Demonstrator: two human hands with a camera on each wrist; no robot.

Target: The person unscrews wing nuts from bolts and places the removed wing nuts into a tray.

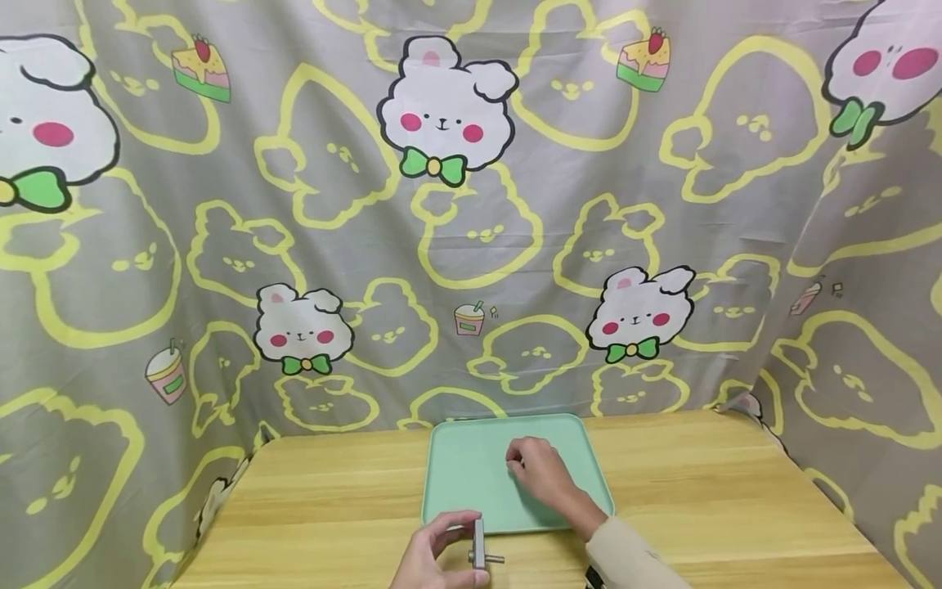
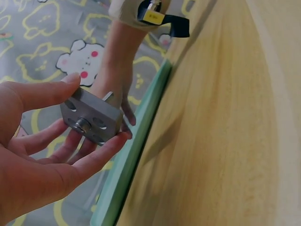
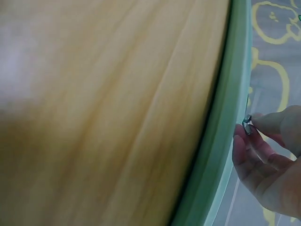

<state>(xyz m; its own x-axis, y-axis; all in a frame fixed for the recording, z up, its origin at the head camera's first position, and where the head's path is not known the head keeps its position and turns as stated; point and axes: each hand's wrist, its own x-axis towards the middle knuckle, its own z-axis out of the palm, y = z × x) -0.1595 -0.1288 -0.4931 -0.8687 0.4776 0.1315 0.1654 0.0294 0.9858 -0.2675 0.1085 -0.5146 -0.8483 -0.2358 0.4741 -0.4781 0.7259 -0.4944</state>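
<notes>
A grey metal block (image 2: 94, 113) with several round holes is pinched by my left hand (image 1: 441, 552) between thumb and fingertips, just in front of the green tray (image 1: 471, 483). One metal pin (image 1: 495, 559) sticks out from its face, and a short stud (image 2: 83, 124) shows on the opposite face. Over the tray, my right hand (image 1: 540, 470) pinches a small shiny metal piece (image 3: 247, 123) between thumb and fingertips. It looks like a small screw or nut; I cannot tell which. In the head view that piece is hidden by the hand.
The light wooden table (image 1: 338, 491) lies under the tray and extends to both sides. A grey curtain (image 1: 353, 245) with bunny heads and yellow outlines hangs behind the table and along its sides. A dark strap with a yellow label (image 2: 153, 18) is on the right sleeve.
</notes>
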